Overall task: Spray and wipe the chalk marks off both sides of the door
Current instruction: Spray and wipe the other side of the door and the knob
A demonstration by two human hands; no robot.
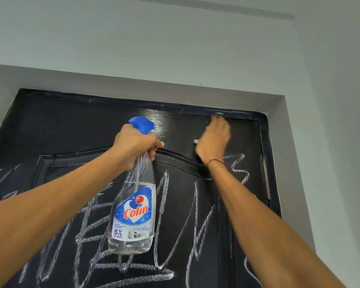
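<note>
Our left hand (136,145) grips the spray bottle (133,204) by its neck, upright before the door (71,125). Our right hand (213,140) presses something small, likely a cloth, near the top. The chalk marks (164,215) lie below both hands, nearer the right.

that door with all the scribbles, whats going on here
A person is cleaning chalk marks off a black door. The left hand grips a Colin spray bottle by its neck, raised in front of the door. The right hand presses what looks like a cloth against the upper right corner; it is blurred. The top strip looks clean and glossy, while heavy chalk covers the panels below.
</note>
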